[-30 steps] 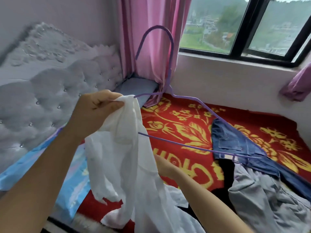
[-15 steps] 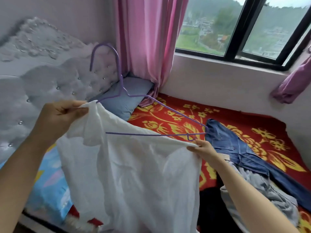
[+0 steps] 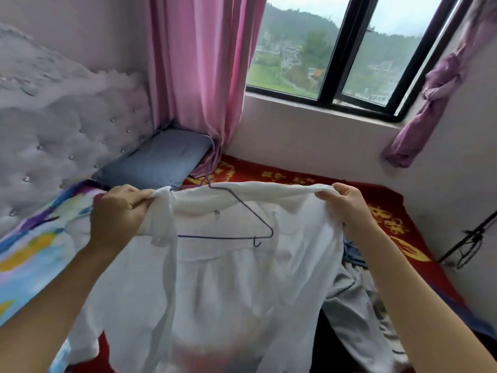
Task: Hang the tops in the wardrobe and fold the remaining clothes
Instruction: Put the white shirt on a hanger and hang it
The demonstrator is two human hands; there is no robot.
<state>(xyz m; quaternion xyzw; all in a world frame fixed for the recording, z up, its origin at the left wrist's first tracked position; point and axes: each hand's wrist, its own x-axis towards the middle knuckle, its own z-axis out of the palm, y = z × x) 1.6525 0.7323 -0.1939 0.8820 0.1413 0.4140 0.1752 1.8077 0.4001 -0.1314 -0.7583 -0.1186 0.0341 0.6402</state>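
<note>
Head view, sole entry.

1. White top (image 3: 215, 292): sheer fabric, held up over the bed. Its upper edge is stretched left to right between the two hands. Its long axis runs down from that edge toward the lower frame, where the hem hangs loose. A bunched strip of the same fabric trails down just below the left hand.
2. Left hand (image 3: 118, 211): fingers curled, gripping the top's left upper corner in a bunch.
3. Right hand (image 3: 347, 208): fingers curled, pinching the top's right upper corner.
4. Purple wire hanger (image 3: 228, 237): lies inside the top's open neck. The bottom bar is roughly level, running left to right. The right shoulder slopes up to the neck at the top's upper edge, which points away toward the curtain. The left end is hidden by fabric.
5. Bed, red and gold blanket (image 3: 390, 211): beneath and beyond the top.
6. Grey garment (image 3: 357, 319) and blue denim (image 3: 352, 251): lying on the blanket under the right forearm.
7. Grey pillow (image 3: 158, 160), tufted headboard (image 3: 67, 130), pink curtain (image 3: 199, 76), window (image 3: 336, 63).
</note>
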